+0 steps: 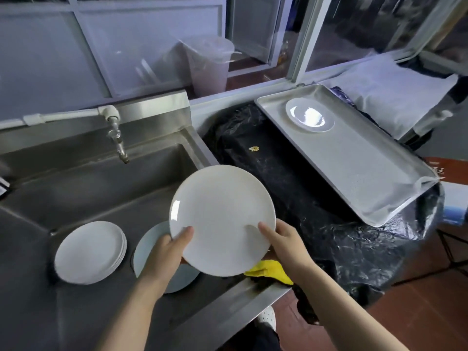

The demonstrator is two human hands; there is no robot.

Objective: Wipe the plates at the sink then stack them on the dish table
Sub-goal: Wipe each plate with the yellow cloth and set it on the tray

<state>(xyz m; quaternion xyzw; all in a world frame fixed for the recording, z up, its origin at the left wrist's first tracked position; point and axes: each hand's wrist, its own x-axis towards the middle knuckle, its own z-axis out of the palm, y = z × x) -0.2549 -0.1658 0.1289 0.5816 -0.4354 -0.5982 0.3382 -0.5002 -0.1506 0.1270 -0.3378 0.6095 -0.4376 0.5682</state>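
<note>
You're gripping the plate [222, 219] with both hands, left [166, 252] and right [283, 239]; it's hiding your fingers and half the cloth [272, 272].

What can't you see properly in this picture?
- Yellow cloth: mostly hidden under the held plate and the right hand.
- Bluish plate in the sink: partly covered by the held plate and the left hand.
- Stack of plates: too blurred to count.
- Crumb on the black plastic: too small to tell.
- Plate on the tray: washed out by glare.
</note>
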